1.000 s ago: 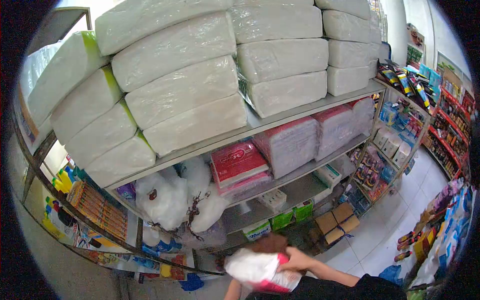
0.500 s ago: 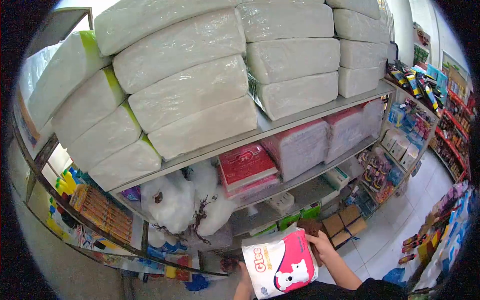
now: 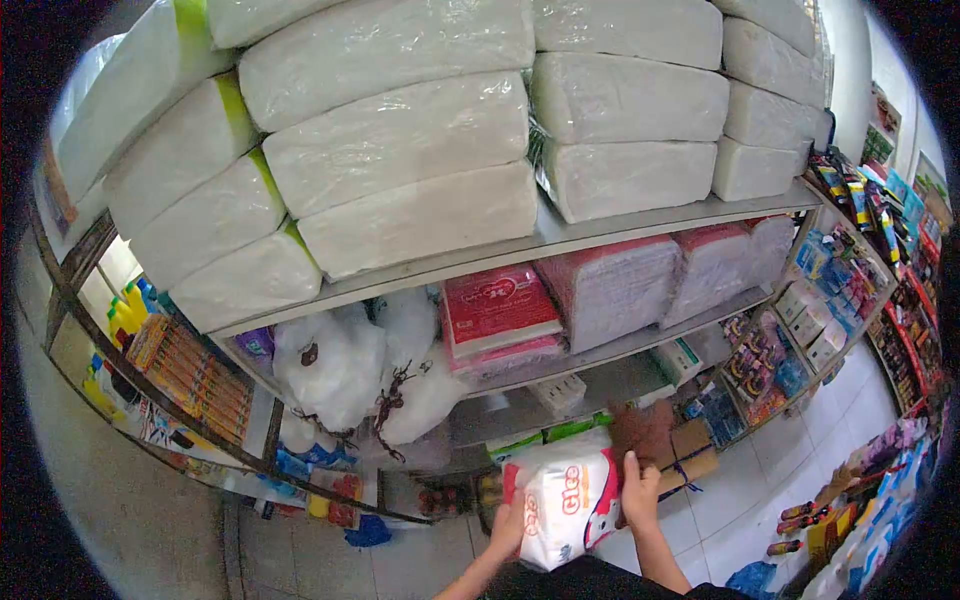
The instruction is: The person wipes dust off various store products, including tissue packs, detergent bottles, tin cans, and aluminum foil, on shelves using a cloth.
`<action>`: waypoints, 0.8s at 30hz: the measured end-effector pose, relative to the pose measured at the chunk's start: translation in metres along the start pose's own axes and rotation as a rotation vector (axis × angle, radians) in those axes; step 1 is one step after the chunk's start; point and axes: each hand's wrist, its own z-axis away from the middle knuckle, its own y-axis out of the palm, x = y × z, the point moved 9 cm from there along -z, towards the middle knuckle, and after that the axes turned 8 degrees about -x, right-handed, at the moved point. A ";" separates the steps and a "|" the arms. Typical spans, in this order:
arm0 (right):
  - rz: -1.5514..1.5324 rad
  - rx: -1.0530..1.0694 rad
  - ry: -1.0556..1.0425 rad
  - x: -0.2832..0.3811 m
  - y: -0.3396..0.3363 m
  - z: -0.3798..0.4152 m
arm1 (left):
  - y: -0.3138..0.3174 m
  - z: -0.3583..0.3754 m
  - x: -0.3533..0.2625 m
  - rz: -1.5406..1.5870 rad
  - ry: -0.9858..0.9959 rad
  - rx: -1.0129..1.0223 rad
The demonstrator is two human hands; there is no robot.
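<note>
A white and pink "Glee" package (image 3: 565, 500) is held between both hands at the bottom centre, with its printed side and one end showing. My left hand (image 3: 508, 525) presses on the package's left end. On its right side my right hand (image 3: 640, 490) grips it, thumb up along the edge. Just beyond my right hand is a brown cloth-like item (image 3: 643, 430), blurred. Green packs (image 3: 550, 436) lie on the lowest shelf behind the package.
Large white wrapped bundles (image 3: 400, 140) are stacked on the upper shelf. Below are red packs (image 3: 500, 310) and white plastic bags (image 3: 330, 370). A cardboard box (image 3: 690, 450) stands on the floor right of the package. Hanging goods (image 3: 850, 500) line the right side.
The package has tilted and turned, so its end now shows and less of the pink front. My left hand has come up onto its left end. The view has shifted slightly.
</note>
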 end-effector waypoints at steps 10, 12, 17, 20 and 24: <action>0.264 0.591 -0.882 0.047 0.055 0.090 | 0.017 -0.061 0.051 0.150 0.253 -0.195; -0.035 0.377 -0.431 -0.001 0.040 0.065 | 0.010 -0.043 0.026 0.118 0.018 -0.133; -0.121 0.121 -0.028 -0.027 -0.005 0.006 | 0.002 -0.005 -0.021 -0.086 -0.145 -0.030; -0.067 0.031 -0.089 -0.017 -0.008 -0.007 | 0.025 -0.004 -0.019 -0.081 0.077 0.056; 0.264 0.088 -0.620 0.026 0.018 0.027 | 0.038 -0.006 -0.016 -0.013 -0.027 0.039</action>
